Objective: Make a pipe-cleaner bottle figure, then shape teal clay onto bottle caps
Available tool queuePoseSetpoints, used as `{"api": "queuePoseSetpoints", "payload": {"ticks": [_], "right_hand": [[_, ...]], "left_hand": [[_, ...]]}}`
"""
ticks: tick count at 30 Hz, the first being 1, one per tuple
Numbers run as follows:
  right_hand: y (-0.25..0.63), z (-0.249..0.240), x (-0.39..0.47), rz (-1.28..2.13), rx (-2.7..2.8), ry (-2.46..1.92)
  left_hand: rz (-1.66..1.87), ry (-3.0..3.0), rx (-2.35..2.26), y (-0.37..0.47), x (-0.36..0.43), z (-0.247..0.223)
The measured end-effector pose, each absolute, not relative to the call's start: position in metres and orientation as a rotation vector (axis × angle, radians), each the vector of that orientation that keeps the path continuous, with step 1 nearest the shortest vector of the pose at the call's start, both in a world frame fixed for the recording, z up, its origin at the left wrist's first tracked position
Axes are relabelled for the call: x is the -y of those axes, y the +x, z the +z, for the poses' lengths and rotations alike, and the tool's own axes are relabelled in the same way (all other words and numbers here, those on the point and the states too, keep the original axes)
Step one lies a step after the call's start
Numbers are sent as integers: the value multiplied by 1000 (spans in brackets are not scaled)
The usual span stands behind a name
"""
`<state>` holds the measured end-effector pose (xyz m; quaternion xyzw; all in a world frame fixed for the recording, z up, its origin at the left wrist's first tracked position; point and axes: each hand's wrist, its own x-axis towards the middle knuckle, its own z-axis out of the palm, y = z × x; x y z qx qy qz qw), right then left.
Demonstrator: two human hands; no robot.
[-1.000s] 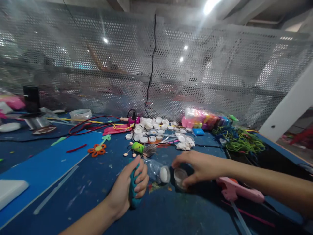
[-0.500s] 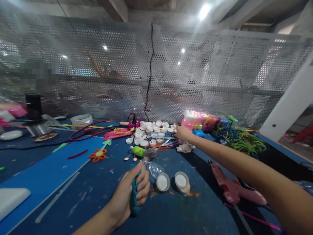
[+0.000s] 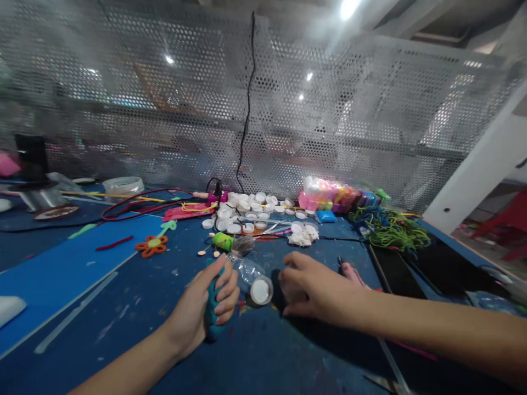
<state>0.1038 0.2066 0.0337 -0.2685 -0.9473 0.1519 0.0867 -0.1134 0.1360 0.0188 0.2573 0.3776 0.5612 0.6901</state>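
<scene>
Wrapped round a teal object (image 3: 213,302) is my left hand (image 3: 201,304), near the table's middle. My right hand (image 3: 307,285) is lowered over the table to the right, with its fingers curled downward; what lies under the fingers is hidden. Between the two hands sits a round container with a white centre (image 3: 261,290), beside a clear plastic piece (image 3: 247,271). Just behind my left hand lie a bright green roll (image 3: 223,241) and a grey tuft (image 3: 242,244). Many white caps (image 3: 244,206) are grouped farther back.
An orange flower (image 3: 151,246) rests by a blue board (image 3: 78,274) at left. Colourful packets (image 3: 329,195) and tangled green cords (image 3: 387,227) lie at the back right. A pink glue gun (image 3: 353,274) is partly behind my right forearm. Perforated metal (image 3: 280,115) stands behind.
My right hand has come back from the caps at the rear and now covers the place of the second round container. My left hand still grips the teal object. The view has shifted.
</scene>
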Motion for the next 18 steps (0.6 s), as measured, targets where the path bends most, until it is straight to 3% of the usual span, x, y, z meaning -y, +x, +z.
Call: {"api": "queuePoseSetpoints", "payload": {"ticks": [4,8,10,14,18], "right_hand": [[98,47,-241,320,2582,-882],[86,60,-310,-37,2576,-1462],[80,53,-331,-40,2600,-1598],[75,45,-339,3,2632,-1594],[85,71,-315,74,2638,-1368]], "left_hand": [[1250,578,-863,-112,-135,20],[1233,577,-861,-113,-133,21],[1234,565,-855,-114,-133,19],[1214,551,-841,-116,-133,15],[1213,549,-831,-117,-134,15]]}}
